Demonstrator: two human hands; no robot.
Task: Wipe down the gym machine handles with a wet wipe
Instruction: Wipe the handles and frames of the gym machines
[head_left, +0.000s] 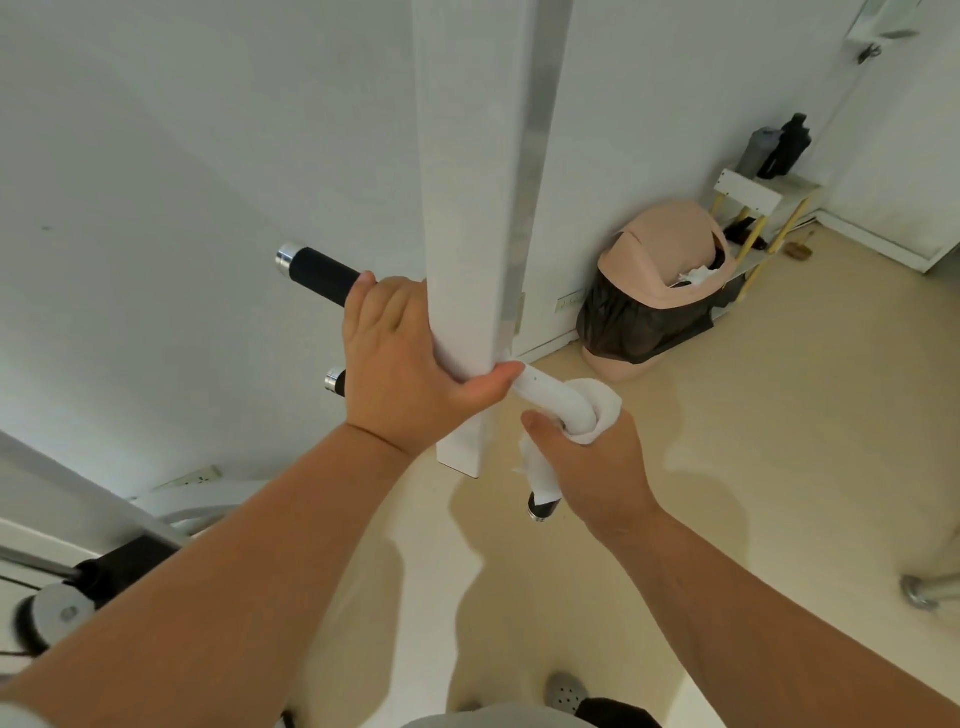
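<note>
The right hand (592, 467) clamps a wet wipe (602, 410) round the bent handle (545, 387). The handle's bar leaves the post (467, 208) toward 4 o'clock, then turns down toward 6 o'clock. The left hand (400, 364) grips the post, near the right hand but apart from it.

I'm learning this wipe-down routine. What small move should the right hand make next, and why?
Probably slide the right hand down toward the grip end. It holds the wipe wrapped round the bend of the bar, while the black grip end pokes out bare just below the wipe. The left hand grips the post, so a downward stroke looks braced.
</note>
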